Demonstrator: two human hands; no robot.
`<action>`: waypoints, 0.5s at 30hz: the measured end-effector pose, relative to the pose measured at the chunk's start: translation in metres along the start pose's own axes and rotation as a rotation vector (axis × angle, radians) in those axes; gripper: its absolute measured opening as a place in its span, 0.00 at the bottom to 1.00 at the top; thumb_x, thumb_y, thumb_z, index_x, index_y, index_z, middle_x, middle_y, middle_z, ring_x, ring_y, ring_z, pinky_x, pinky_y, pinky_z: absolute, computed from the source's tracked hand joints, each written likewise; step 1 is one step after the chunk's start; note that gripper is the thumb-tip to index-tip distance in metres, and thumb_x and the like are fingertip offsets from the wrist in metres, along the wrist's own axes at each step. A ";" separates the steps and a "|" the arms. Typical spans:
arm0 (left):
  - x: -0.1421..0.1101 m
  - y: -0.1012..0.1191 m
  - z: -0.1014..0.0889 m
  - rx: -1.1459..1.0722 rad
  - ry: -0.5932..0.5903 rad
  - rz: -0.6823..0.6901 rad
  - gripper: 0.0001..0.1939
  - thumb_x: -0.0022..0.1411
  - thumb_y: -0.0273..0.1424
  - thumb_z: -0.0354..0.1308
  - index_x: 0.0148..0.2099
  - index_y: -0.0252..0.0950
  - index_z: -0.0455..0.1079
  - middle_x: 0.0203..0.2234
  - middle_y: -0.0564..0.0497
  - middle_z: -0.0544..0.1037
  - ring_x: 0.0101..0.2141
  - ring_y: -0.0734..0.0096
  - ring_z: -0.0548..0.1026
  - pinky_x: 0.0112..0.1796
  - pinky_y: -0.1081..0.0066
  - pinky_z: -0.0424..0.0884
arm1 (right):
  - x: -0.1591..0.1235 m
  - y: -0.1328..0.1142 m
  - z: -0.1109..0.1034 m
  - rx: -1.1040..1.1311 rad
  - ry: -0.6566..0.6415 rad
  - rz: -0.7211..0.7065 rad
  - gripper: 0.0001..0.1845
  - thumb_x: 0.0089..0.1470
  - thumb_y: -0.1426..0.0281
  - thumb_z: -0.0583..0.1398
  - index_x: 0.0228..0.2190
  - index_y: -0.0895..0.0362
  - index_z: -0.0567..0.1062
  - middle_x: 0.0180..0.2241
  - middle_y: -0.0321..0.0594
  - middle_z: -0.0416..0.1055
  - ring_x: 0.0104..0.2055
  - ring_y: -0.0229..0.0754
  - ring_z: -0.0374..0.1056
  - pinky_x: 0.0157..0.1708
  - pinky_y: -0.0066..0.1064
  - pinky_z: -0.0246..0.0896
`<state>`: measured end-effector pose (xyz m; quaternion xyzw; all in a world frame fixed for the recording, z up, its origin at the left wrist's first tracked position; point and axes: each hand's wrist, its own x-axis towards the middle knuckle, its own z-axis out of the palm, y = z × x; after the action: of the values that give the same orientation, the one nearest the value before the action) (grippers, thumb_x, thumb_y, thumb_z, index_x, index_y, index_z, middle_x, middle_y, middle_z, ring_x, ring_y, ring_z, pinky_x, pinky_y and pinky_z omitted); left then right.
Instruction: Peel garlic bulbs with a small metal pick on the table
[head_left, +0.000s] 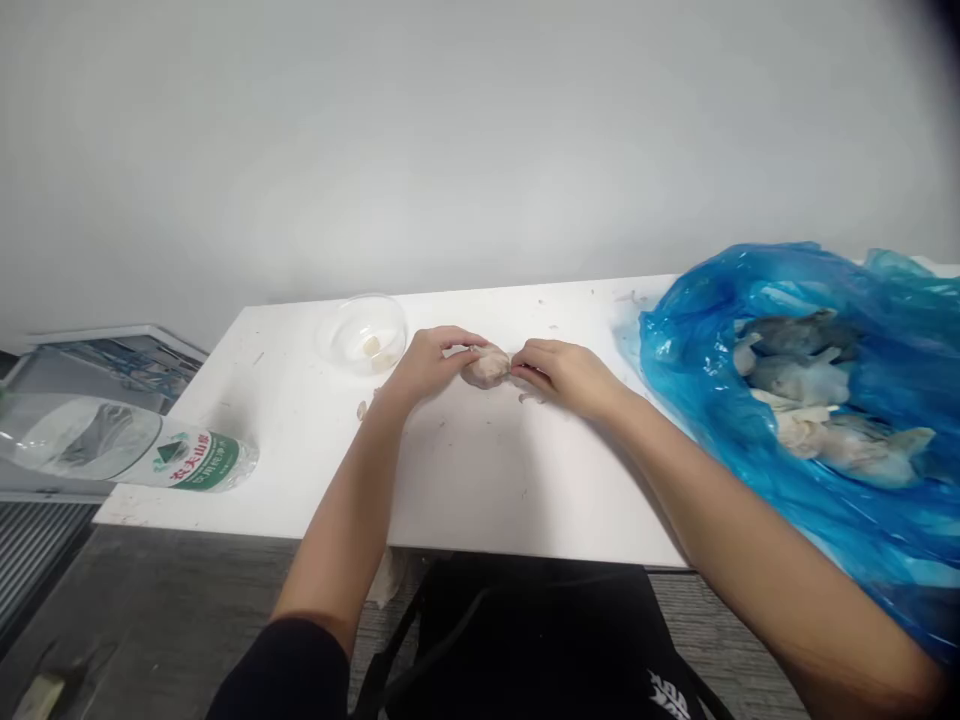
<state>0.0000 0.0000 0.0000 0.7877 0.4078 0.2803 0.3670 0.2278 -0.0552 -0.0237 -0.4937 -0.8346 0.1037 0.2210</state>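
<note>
From where I sit, I'm looking into a plain indoor room, but I can't tell whether it's an office, a workshop or a home. I see a bare, pale grey wall (480, 150) behind a narrow white worktop (465, 490), and a grey, streaked floor (180, 600) below. The clear bowl (339, 335), large plastic bottle (150, 447) and blue plastic bag (690, 330) don't settle it for me, nor does the ribbed grey surface (37, 550) at the left edge.
</note>
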 end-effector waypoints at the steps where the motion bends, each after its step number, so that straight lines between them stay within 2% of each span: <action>1: 0.000 -0.001 0.000 0.004 0.003 0.003 0.10 0.60 0.31 0.59 0.42 0.44 0.81 0.43 0.52 0.82 0.47 0.64 0.76 0.51 0.63 0.71 | 0.000 0.000 0.001 -0.005 0.005 -0.002 0.15 0.65 0.65 0.51 0.35 0.56 0.75 0.35 0.42 0.74 0.33 0.40 0.67 0.31 0.29 0.53; 6: 0.001 -0.001 0.000 0.020 0.021 0.019 0.10 0.59 0.31 0.60 0.41 0.43 0.81 0.42 0.51 0.82 0.46 0.63 0.77 0.49 0.62 0.72 | -0.002 -0.002 0.006 -0.038 0.017 0.000 0.16 0.65 0.64 0.50 0.35 0.55 0.75 0.35 0.41 0.73 0.32 0.39 0.65 0.29 0.29 0.50; 15: 0.002 0.003 0.001 0.015 0.027 0.012 0.09 0.59 0.29 0.60 0.40 0.40 0.81 0.42 0.50 0.82 0.46 0.64 0.76 0.49 0.63 0.71 | -0.003 -0.004 0.005 -0.117 0.017 -0.006 0.17 0.66 0.63 0.49 0.38 0.56 0.76 0.38 0.43 0.74 0.35 0.41 0.67 0.27 0.30 0.47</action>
<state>0.0031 -0.0004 0.0018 0.7891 0.4098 0.2899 0.3541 0.2238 -0.0597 -0.0271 -0.5043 -0.8387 0.0497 0.1992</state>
